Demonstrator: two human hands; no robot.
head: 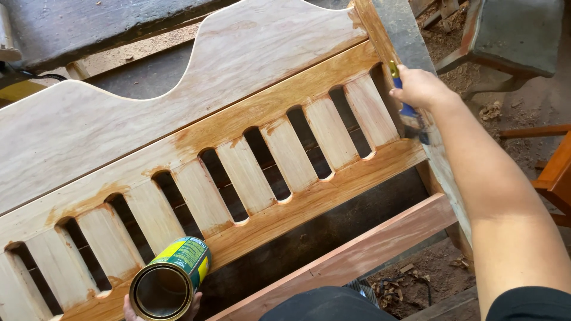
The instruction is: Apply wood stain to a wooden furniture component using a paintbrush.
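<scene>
Headboard: a large pale wooden headboard [196, 89] lies flat across the view, with a wavy top edge, a solid upper panel and a row of upright slats with dark gaps between them.
Stain on the wood: the rails above and below the slats show a darker orange-brown wet tone; the upper panel is pale and dull.
Side post: the headboard's right post [410, 47] runs along the far right end, greyish on its outer face.
Loose board: a reddish plank [357, 255] lies below the headboard, parallel to its lower rail and apart from it.
Floor: the ground [535, 107] at right is covered with sawdust and wood shavings.
Right hand: the right hand [419, 88] reaches out to the right post, fingers closed round a brush handle.
Brush: the paintbrush [409, 113] has a blue and yellow handle; its dark bristles point down and touch the post where the lower rail meets it.
Left hand: the left hand [160, 306] is at the bottom edge, mostly hidden; its fingers wrap under a can and grip it.
Can: the round metal tin [172, 276] with a green and yellow label is tilted, its open mouth facing the camera, over the lower left slats.
Can contents: the inside looks dark and shiny; the liquid level cannot be told.
</scene>
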